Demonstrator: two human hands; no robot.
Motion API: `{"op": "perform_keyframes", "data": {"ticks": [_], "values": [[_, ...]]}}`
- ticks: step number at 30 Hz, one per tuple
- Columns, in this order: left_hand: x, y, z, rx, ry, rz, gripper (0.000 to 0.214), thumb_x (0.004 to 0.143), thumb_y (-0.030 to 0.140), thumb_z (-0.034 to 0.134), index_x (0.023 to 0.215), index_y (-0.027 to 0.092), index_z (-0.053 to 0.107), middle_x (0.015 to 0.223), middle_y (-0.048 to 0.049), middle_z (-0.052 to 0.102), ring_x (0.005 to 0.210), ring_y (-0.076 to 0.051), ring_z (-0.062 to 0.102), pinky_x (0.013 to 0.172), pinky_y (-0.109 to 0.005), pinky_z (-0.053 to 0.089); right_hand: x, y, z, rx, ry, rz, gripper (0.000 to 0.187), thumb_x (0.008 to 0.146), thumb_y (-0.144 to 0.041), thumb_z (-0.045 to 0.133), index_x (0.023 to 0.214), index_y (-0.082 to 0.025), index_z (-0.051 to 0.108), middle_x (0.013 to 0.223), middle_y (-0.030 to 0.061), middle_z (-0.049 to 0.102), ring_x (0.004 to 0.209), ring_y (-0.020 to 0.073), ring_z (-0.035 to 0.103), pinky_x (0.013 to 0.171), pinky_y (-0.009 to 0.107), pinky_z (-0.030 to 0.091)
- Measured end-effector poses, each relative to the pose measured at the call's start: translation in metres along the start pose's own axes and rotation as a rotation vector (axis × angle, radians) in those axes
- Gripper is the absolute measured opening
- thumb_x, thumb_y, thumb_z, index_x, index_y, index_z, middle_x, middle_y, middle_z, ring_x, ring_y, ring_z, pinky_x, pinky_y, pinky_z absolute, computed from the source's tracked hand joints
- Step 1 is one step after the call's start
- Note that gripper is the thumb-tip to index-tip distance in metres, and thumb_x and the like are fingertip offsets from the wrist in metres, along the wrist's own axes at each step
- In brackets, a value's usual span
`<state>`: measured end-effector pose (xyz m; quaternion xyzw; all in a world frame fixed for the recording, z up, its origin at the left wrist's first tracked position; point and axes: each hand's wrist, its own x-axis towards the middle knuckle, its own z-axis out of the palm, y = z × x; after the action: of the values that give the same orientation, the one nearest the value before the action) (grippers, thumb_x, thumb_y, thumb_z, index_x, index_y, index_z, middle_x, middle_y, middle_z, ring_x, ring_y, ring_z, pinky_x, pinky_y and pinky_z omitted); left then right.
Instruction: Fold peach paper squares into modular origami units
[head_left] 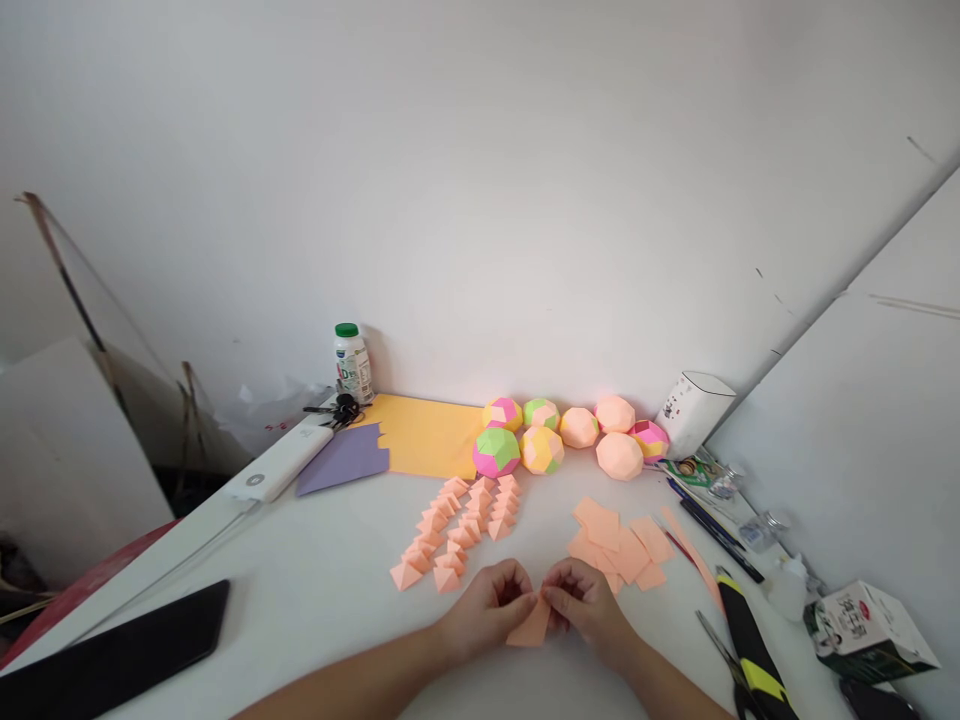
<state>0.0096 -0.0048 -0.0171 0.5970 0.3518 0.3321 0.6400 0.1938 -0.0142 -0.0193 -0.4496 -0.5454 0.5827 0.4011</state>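
A small peach paper piece [529,628] is pinched between my two hands, low over the near middle of the white table. My left hand [491,607] grips its upper left side with thumb and fingertips. My right hand [583,600] pinches the upper right, thumb on top; some of its fingers are behind the paper. Just beyond my right hand lies a loose pile of flat peach paper pieces [622,545]. Ahead of my left hand, folded peach paper pyramids [429,535] stand in three overlapping rows.
Several coloured paper balls [496,452] sit by the wall, beside yellow paper [427,435] and purple paper [345,460]. A black phone [112,655] lies at left, a white power strip [281,465] behind it. Scissors [724,650], a utility knife [754,640] and a carton [866,630] are at right.
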Motion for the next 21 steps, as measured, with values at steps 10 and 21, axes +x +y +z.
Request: {"op": "perform_keyframes", "data": {"ticks": [10,21], "values": [[-0.0015,0.0053,0.0007,-0.046,0.050,-0.036,0.041,0.079,0.059,0.049,0.075,0.020,0.038,0.059,0.0077,0.039,0.044,-0.007,0.037,0.042,-0.020,0.030,-0.0020,-0.0063,0.0006,-0.069,-0.020,0.022,0.029,0.077,-0.043,0.063,0.084,-0.018,0.052,0.061,-0.0038,0.052,0.050,0.0097,0.052,0.043,0.019,0.036],[-0.0046,0.0051,-0.0024,-0.026,-0.056,-0.022,0.040,0.078,0.056,0.053,0.076,0.017,0.045,0.061,0.0049,0.045,0.053,-0.008,0.037,0.048,-0.020,0.027,-0.0035,-0.0074,0.0032,-0.165,-0.072,-0.003,0.029,0.077,-0.044,0.063,0.072,-0.017,0.054,0.057,-0.0040,0.047,0.049,0.0089,0.046,0.047,0.021,0.035]]}}
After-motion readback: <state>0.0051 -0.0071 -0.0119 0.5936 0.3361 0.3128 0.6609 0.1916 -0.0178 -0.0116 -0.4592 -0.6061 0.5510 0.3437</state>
